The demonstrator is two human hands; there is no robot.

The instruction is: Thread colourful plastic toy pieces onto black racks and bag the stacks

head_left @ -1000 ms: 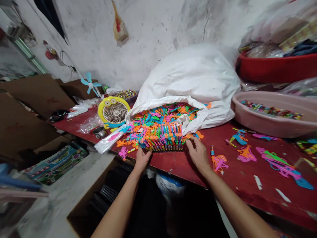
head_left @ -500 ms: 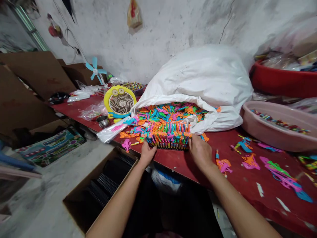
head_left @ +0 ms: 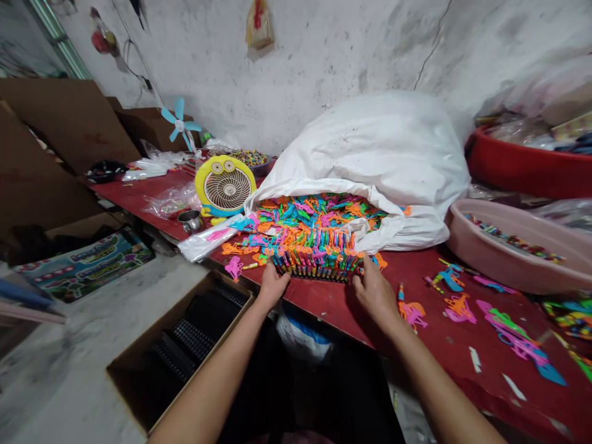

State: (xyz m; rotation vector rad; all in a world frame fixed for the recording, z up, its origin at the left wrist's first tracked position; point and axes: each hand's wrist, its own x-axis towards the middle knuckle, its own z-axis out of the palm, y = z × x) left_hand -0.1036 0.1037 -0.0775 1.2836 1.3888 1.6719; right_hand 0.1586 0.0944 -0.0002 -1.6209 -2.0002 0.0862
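Note:
A black rack (head_left: 319, 279) stands near the table's front edge, packed with rows of small colourful plastic toys (head_left: 319, 254) in orange, pink, blue and green. My left hand (head_left: 274, 285) grips its left end, thumb on the near side. At the other end, my right hand (head_left: 375, 290) is closed round the rack's corner; its far fingers are hidden. Right behind the rack, a big white sack (head_left: 379, 148) lies on its side, its mouth full of loose toys of the same kind (head_left: 319, 209).
On the red table (head_left: 351, 327) lie several loose toys (head_left: 411, 311) to the right, by a pink basin (head_left: 518, 259). A yellow fan (head_left: 226, 185) and a metal cup (head_left: 189, 220) stand left. Below left, a cardboard box (head_left: 134, 370) contains black racks (head_left: 194, 342).
The view has shifted slightly. My right hand has changed its hold a little at the rack's right end; the rack stays at the table edge between both hands.

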